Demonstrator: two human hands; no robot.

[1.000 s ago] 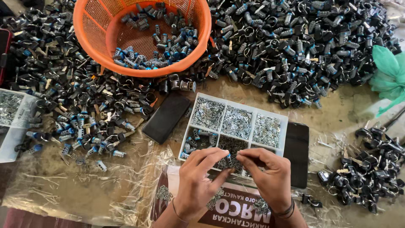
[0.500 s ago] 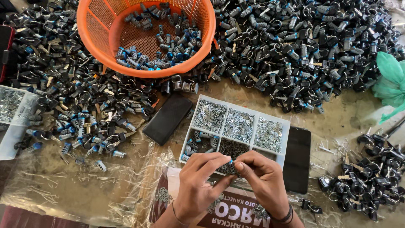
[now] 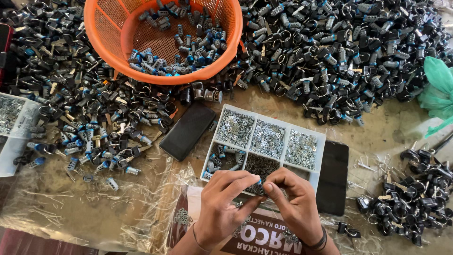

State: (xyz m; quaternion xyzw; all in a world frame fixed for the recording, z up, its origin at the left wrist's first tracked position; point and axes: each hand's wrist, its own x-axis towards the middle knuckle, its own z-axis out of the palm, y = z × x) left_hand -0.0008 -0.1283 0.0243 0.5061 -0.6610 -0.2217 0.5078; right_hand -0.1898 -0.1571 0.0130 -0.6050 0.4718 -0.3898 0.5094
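Note:
My left hand (image 3: 222, 205) and my right hand (image 3: 295, 205) meet just below a white compartment tray (image 3: 322, 141) of small metal pins and springs. Between the fingertips of both hands sits a small lock cylinder with a blue end (image 3: 259, 181), mostly hidden by my fingers. An orange mesh basket (image 3: 101, 35) at the top holds several assembled blue-tipped cylinders. Heaps of black and silver lock parts (image 3: 330, 52) spread around it.
A dark phone (image 3: 187, 131) lies left of the tray and another dark phone (image 3: 333, 177) lies to its right. A second white tray (image 3: 14, 118) is at the left edge. Green plastic bag (image 3: 439, 89) at right. Smaller pile of black parts (image 3: 415, 198) lower right. Crumpled clear plastic sheeting covers the table.
My hands have stayed together below the tray, shifting slightly left, with the fingers working the small cylinder. The view has dipped a little.

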